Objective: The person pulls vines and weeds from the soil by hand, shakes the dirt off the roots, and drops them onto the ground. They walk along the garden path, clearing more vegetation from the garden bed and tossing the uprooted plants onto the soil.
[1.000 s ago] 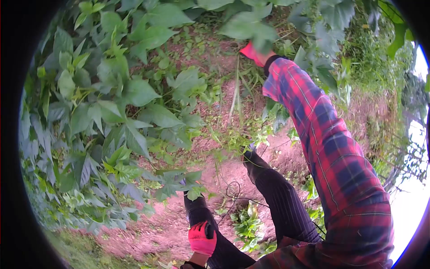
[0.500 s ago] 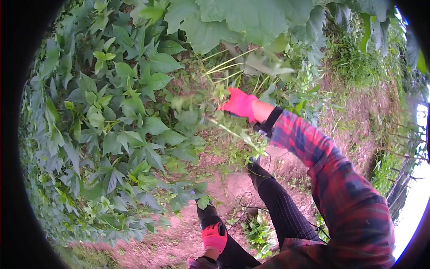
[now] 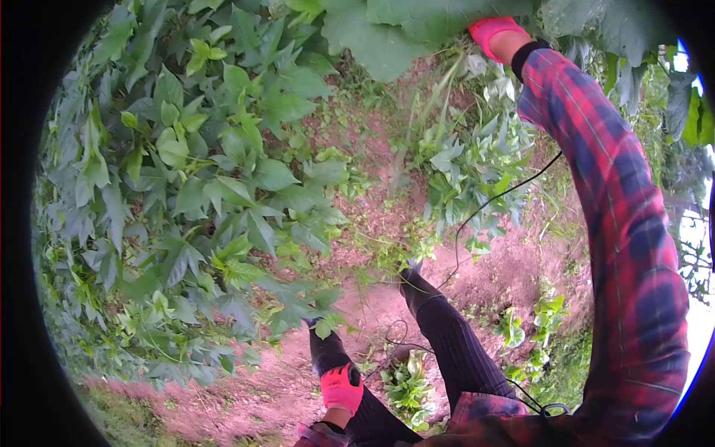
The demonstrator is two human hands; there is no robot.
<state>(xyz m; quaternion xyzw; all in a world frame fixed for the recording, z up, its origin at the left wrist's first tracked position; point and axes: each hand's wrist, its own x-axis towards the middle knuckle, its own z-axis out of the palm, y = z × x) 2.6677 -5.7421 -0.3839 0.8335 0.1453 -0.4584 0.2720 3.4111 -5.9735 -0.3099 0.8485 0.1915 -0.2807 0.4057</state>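
Note:
My right hand [image 3: 497, 36], in a pink-red glove, reaches out to the top of the view at the edge of a large broad leaf [image 3: 406, 30]. Its fingers are mostly hidden there, and whatever they hold cannot be made out. My left hand [image 3: 342, 387], in a red glove with dark parts, rests on my dark-trousered left leg [image 3: 328, 350] near the knee. Its fingers are curled in, and no object shows in them.
Dense leafy vines [image 3: 186, 179] fill the left side. Reddish soil [image 3: 477, 276] with small weeds lies around my boots. A thin black cable [image 3: 484, 205] loops from my right sleeve toward my legs. A low leafy plant [image 3: 410, 387] stands between my legs.
My right hand has moved up and to the right, from the middle of the weeds to the large leaf. The uprooted stems beside it no longer show there. My left hand stays on the leg.

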